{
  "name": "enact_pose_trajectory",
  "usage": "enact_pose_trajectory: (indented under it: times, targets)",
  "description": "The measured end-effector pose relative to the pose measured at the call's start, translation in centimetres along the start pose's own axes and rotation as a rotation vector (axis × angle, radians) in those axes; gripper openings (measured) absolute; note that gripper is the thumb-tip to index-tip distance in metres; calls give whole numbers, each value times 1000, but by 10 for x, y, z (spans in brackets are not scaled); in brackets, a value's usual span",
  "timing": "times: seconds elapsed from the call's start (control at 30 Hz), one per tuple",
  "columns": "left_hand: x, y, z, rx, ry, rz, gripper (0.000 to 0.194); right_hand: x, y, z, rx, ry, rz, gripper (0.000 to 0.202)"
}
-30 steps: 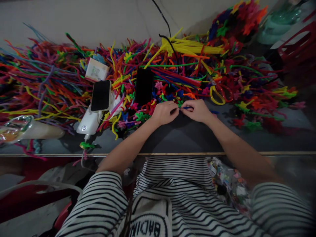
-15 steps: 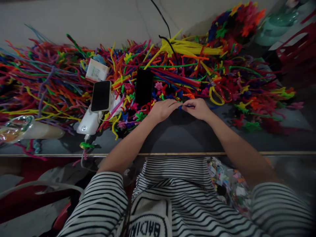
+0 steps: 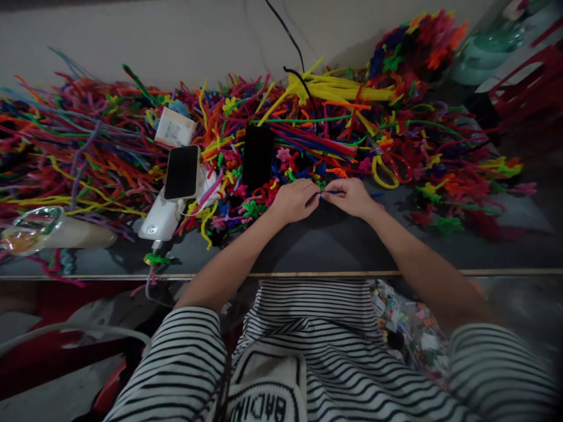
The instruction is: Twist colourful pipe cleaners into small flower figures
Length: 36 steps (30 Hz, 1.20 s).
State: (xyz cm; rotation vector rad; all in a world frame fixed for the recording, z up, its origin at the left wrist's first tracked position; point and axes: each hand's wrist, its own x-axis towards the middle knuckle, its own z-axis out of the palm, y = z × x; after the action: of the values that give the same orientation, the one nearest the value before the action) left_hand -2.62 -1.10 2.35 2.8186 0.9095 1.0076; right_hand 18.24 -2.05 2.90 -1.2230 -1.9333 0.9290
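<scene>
A blue pipe cleaner [image 3: 377, 194] runs through the fingers of my right hand [image 3: 350, 198], its loose end poking out on the right. Thumb and fingers of that hand are pinched together on it. My left hand [image 3: 294, 201] meets it at the fingertips, fingers bent and closed on the pipe cleaner's other end, most of which they hide. Just beyond the hands lie small pipe-cleaner flowers, among them a pink one [image 3: 283, 155]. A dark phone [image 3: 257, 156] rests behind my left hand. Yellow-and-red-handled scissors [image 3: 385, 173] lie beyond my right hand.
Heaps of coloured pipe cleaners [image 3: 97, 146] line the back of the dark table [image 3: 329, 249]. On the left are another phone [image 3: 182, 172], a white power bank [image 3: 159, 217] with a cable, a small white box [image 3: 175, 127] and a tipped plastic cup [image 3: 73, 230]. A black cord [image 3: 288, 29] hangs behind.
My left fingers have curled downward and inward at the pipe cleaner, where they were stretched flatter before. My right hand keeps its pinch almost in place. The view has shifted slightly.
</scene>
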Motion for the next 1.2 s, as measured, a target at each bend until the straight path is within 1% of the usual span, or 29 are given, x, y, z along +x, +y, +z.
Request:
enact_pose_trajectory:
  times: [0.07, 0.17, 0.23, 0.27, 0.33, 0.4, 0.5, 0.6, 0.8, 1.0, 1.2]
  targets:
    - [1, 5, 4, -159, 38, -210, 19, -5, -4, 3, -86, 64, -41, 28]
    - [5, 9, 8, -440, 43, -530, 16, -9, -12, 8, -241, 132, -72, 23]
    - [6, 8, 10, -636, 51, -677, 18, -9, -14, 8, -293, 167, -65, 22]
    - [6, 6, 10, -725, 49, -712, 21, -9, -14, 7, -277, 173, -56, 22]
    - [4, 2, 10, -857, 25, -712, 26, -7, -12, 4, -180, 156, -34, 25]
    - [3, -3, 11, -918, -13, -667, 32, -4, -9, -1, -70, 104, -14, 29]
    - [1, -9, 11, -926, -34, -629, 41, -2, -4, -5, 16, 51, 24, 33]
    - [1, -10, 12, -904, -46, -611, 45, -1, -2, -5, 55, 40, 57, 34]
    - [-1, -10, 13, -852, -58, -583, 37, 2, 2, -1, 132, -3, 105, 39]
    - [0, -11, 10, -887, -97, -610, 37, 3, 6, 1, 135, -4, 122, 46]
    - [0, -10, 9, -901, -132, -611, 26, 1, 6, 2, 151, -41, 136, 42]
